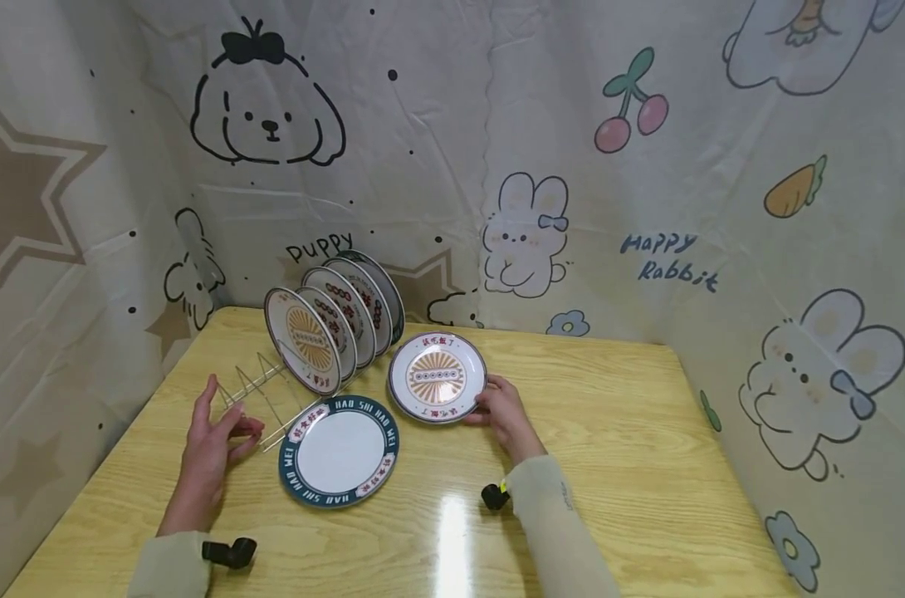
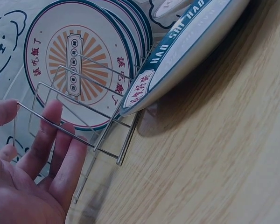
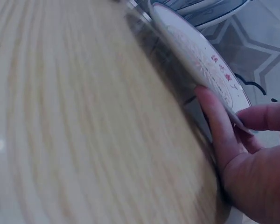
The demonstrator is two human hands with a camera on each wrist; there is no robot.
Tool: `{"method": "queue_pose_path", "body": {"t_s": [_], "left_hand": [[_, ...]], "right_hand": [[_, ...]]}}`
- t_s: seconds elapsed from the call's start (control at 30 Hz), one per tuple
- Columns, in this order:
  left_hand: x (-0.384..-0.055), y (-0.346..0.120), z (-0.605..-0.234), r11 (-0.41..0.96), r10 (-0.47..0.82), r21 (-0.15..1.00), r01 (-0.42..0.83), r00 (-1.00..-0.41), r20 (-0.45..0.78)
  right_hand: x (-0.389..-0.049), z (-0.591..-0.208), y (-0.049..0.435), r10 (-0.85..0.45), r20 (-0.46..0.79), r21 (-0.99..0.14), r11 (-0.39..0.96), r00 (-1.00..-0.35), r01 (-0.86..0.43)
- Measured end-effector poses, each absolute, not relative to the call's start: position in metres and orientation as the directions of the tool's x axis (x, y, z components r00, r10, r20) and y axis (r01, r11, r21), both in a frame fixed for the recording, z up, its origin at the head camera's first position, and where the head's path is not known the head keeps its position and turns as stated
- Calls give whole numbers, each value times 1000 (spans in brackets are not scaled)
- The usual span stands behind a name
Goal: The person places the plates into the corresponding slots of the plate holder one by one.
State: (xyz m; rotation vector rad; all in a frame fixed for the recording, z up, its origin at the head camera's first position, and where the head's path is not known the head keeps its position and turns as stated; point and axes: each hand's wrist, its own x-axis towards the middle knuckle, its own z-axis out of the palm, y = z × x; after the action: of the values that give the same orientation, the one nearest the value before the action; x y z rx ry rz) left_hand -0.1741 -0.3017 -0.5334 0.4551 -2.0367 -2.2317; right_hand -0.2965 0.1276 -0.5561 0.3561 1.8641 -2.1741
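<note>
My right hand (image 1: 503, 413) pinches the right rim of a white plate (image 1: 437, 378) with an orange sunburst centre and red characters. In the right wrist view the fingers (image 3: 216, 116) lie under that plate (image 3: 196, 53) and the thumb is over its rim, the plate tilted above the table. My left hand (image 1: 212, 448) grips the near end of a wire dish rack (image 1: 252, 384), thumb and fingers about its end wire (image 2: 56, 125). Several plates stand on edge in the rack, the nearest a sunburst plate (image 1: 303, 340).
A white plate with a teal lettered rim (image 1: 338, 496) lies right of the rack's near end, its edge overlapping the rack in the left wrist view. The wood-grain table (image 1: 617, 432) is bounded by a printed cloth (image 1: 437, 149) at the back and sides.
</note>
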Motion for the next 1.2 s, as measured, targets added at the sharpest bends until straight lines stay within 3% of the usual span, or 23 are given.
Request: {"method": "queue_pose_path", "body": {"t_s": [0.2, 0.53, 0.97, 1.2], "left_hand": [[-174, -302, -536, -90, -254, 985, -148, -953, -166], [-172, -306, -536, -114, -260, 977, -178, -944, -203], [-175, -305, -536, -150, -228, 975, -162, -954, -194], [-175, -304, -537, -159, -225, 977, -143, -958, -177]], "right_hand": [[-291, -550, 130, 8, -396, -898, -210, -918, 386], [-273, -537, 138, -30, -349, -876, -345, -937, 338], [-247, -529, 143, -102, -213, -889, -391, -972, 236], [-225, -516, 141, -184, -136, -917, -349, -973, 194]]}}
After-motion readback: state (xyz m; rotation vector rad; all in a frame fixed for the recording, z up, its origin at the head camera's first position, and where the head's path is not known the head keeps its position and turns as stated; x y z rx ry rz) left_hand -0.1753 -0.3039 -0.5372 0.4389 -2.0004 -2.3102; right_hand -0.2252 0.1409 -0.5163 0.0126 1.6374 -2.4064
